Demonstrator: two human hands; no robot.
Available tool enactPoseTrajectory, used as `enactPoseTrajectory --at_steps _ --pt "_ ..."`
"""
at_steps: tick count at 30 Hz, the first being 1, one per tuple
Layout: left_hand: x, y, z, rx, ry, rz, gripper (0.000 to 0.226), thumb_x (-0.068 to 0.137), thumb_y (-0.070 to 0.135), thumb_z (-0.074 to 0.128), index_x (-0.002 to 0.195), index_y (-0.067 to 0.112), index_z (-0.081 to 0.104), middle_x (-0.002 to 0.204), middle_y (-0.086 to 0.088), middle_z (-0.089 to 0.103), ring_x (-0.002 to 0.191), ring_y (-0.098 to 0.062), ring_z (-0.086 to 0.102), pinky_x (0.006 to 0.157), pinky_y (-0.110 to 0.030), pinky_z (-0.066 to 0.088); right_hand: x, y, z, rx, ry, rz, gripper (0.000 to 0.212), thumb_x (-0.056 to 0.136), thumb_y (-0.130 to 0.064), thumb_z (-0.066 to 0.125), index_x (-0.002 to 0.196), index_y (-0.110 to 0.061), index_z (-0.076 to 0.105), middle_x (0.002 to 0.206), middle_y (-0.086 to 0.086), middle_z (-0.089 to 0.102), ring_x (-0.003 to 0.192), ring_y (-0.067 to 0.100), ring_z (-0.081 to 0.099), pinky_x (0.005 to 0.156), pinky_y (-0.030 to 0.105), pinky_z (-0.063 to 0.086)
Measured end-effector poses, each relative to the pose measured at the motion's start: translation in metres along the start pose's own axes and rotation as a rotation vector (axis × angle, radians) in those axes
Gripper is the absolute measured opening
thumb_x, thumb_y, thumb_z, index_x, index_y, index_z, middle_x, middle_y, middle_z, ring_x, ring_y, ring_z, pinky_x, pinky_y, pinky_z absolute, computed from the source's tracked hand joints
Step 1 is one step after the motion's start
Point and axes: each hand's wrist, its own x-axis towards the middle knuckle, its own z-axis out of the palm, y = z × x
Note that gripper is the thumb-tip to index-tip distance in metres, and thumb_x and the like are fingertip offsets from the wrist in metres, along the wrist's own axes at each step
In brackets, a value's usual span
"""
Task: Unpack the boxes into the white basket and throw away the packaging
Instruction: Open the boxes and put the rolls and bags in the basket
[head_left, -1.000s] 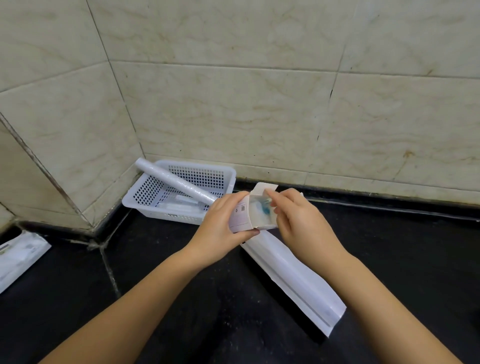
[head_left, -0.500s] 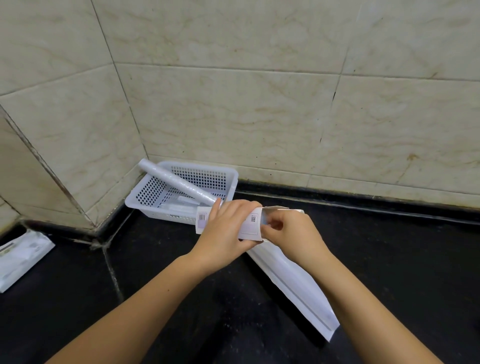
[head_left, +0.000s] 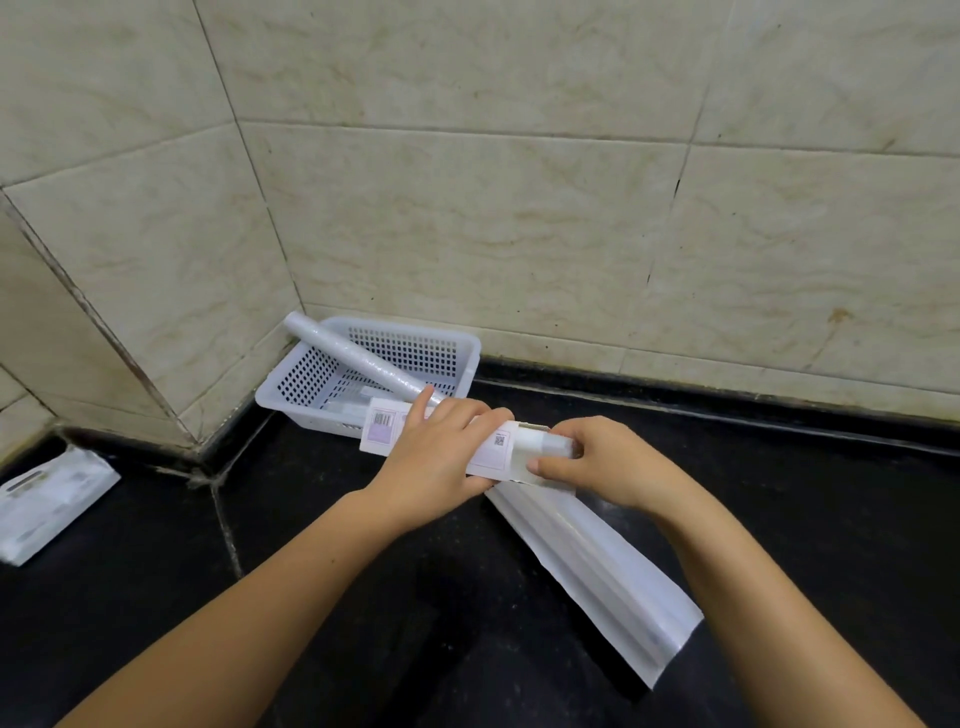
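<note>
My left hand (head_left: 441, 449) grips a long white box (head_left: 382, 428) with a barcode label, held level above the black counter. At the box's open right end, my right hand (head_left: 597, 462) pinches a pale tube (head_left: 548, 445) that sticks partly out of it. Behind them, the white perforated basket (head_left: 457, 358) sits in the wall corner. A white roll (head_left: 343, 351) leans across the basket's rim, and a small item lies inside, partly hidden by the box.
A long flattened white box (head_left: 597, 561) lies on the black counter (head_left: 779, 519) under my right hand, pointing to the lower right. A white packet (head_left: 47, 499) lies at the far left. Tiled walls close off the back and left.
The box has turned from end-on to level. My right hand has moved right, drawing the tube partly out of the open end.
</note>
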Motion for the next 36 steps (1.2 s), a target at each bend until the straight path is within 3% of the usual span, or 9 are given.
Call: enactPoseTrajectory --at_steps 6,9,13,18,21,25,28,31,36 --pt "-0.015 -0.017 0.014 -0.14 -0.107 -0.196 0.064 0.076 0.063 0.055 0.13 0.031 0.043 0.123 0.008 0.053 0.116 -0.016 0.047 0.109 -0.039 0.03 0.004 0.023 -0.022 -0.013 0.006 0.062 0.014 0.086 -0.014 0.059 0.073 -0.018 0.065 0.058 -0.006 0.059 0.045 0.005 0.057 0.05 0.02 0.046" --pt "-0.037 -0.033 0.04 -0.16 -0.203 -0.363 0.076 0.068 0.076 0.056 0.128 0.03 0.045 0.116 0.007 0.056 0.107 -0.017 0.052 0.094 -0.031 0.04 0.009 0.039 -0.036 0.049 0.02 0.092 0.012 0.089 -0.014 0.059 0.084 -0.018 0.069 0.061 -0.002 0.066 0.056 0.016 0.066 0.063 0.035 0.056" --pt "-0.065 -0.043 0.081 -0.09 -0.432 -0.381 0.084 0.069 0.08 0.048 0.136 0.03 0.038 0.126 0.005 0.052 0.115 -0.018 0.05 0.106 -0.036 0.036 0.026 0.047 -0.024 0.118 0.084 0.118 0.01 0.09 -0.016 0.06 0.084 -0.015 0.068 0.065 0.001 0.068 0.056 0.017 0.065 0.071 0.043 0.058" --pt "-0.073 -0.052 0.099 -0.086 -0.631 -0.235 0.086 0.079 0.063 0.055 0.148 0.027 0.019 0.146 0.0 0.035 0.135 -0.02 0.033 0.12 -0.044 0.013 0.06 0.036 0.014 0.281 0.079 0.126 0.015 0.091 -0.013 0.06 0.078 -0.016 0.067 0.072 0.01 0.065 0.05 0.015 0.058 0.05 0.023 0.049" --pt "-0.059 -0.079 0.08 -0.312 -0.398 -0.306 0.071 0.084 0.057 0.054 0.145 0.028 0.03 0.144 0.003 0.04 0.134 -0.015 0.035 0.117 -0.036 0.024 0.088 0.017 0.03 0.322 0.119 0.141 0.014 0.091 -0.015 0.059 0.081 -0.02 0.068 0.073 0.006 0.064 0.054 0.014 0.06 0.05 0.022 0.048" --pt "-0.026 -0.151 0.058 -0.189 0.015 -0.311 0.041 0.091 0.035 0.054 0.128 0.017 0.054 0.125 -0.002 0.058 0.118 -0.019 0.052 0.106 -0.038 0.04 0.146 -0.021 0.05 0.331 0.186 0.113 0.012 0.093 -0.015 0.056 0.094 -0.02 0.067 0.085 0.008 0.069 0.074 0.024 0.068 0.069 0.038 0.059" --pt "-0.01 -0.204 0.067 -0.045 -0.047 -0.39 0.042 0.093 0.038 0.045 0.127 0.016 0.054 0.127 -0.005 0.057 0.122 -0.023 0.049 0.111 -0.04 0.03 0.199 -0.051 0.075 0.222 0.229 0.048 0.018 0.094 -0.014 0.053 0.097 -0.005 0.068 0.093 0.02 0.07 0.084 0.035 0.067 0.08 0.05 0.057" --pt "-0.018 -0.233 0.086 0.056 -0.129 -0.344 0.051 0.09 0.049 0.03 0.114 0.016 0.06 0.109 -0.003 0.063 0.109 -0.026 0.058 0.111 -0.05 0.029 0.239 -0.078 0.112 0.088 0.188 -0.105 0.027 0.096 -0.01 0.049 0.115 -0.008 0.068 0.106 0.017 0.071 0.095 0.034 0.065 0.087 0.045 0.053" --pt "-0.029 -0.241 0.102 0.11 0.048 -0.239 0.038 0.09 0.046 0.038 0.105 0.02 0.062 0.095 0.003 0.063 0.096 -0.019 0.061 0.111 -0.042 0.021 0.275 -0.067 0.163 -0.245 -0.044 -0.251 0.035 0.094 -0.013 0.051 0.128 -0.018 0.06 0.114 0.011 0.063 0.103 0.03 0.058 0.089 0.038 0.046"
